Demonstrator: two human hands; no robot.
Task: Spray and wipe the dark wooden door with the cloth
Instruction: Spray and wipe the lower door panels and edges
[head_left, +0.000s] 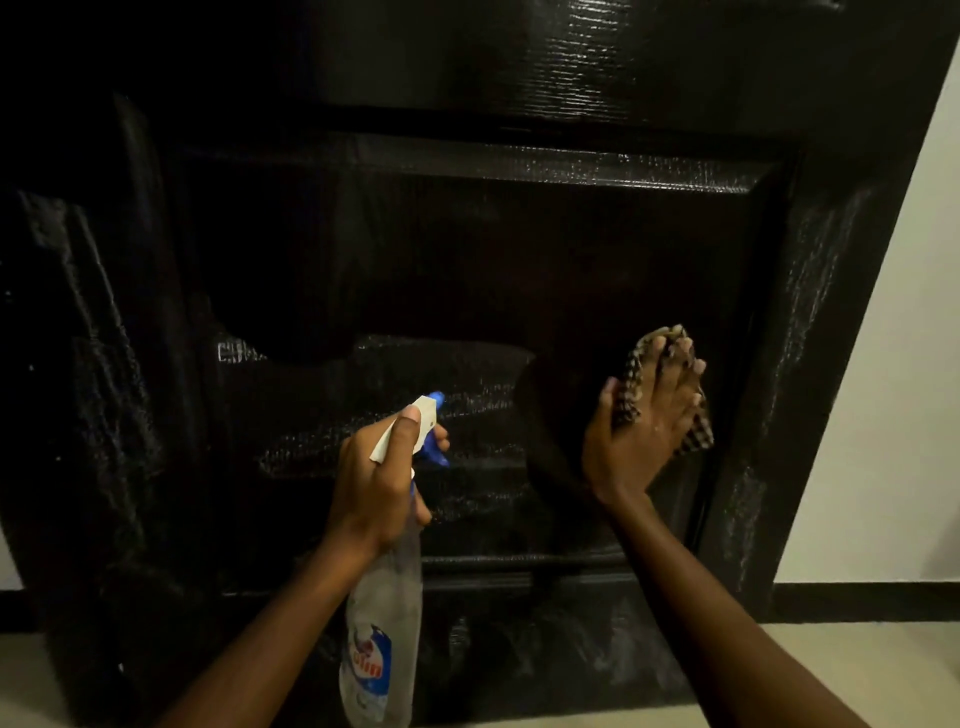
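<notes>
- Dark wood fills nearly the whole view: the door (467, 234), glossy, with a sunken panel framed by raised moulding; glints of light and pale streaks show on the panel and on the frame around it
- Left hand (374, 483) grips the neck of a bottle (384, 623), fingers curled round it, thumb lying along the white spray head, one fingertip showing by the blue trigger
- Bottle is clear plastic with a blue and red label low on its body; it hangs down from the hand, its nozzle (431, 405) aimed at the panel, near the door but apart from it
- Right hand (644, 415) lies flat on the lower right of the panel, fingers straight and close together, pointing up, pressing a cloth (631, 379) against the wood
- Cloth is checked, brown and pale — bunched under the palm, its edges showing above the fingertips and at the right of the hand
- Hands are well apart, the left one lower
- Pale wall (893, 364) stands right of the door, with a dark skirting (872, 600) along its foot and a light floor (831, 670) below
</notes>
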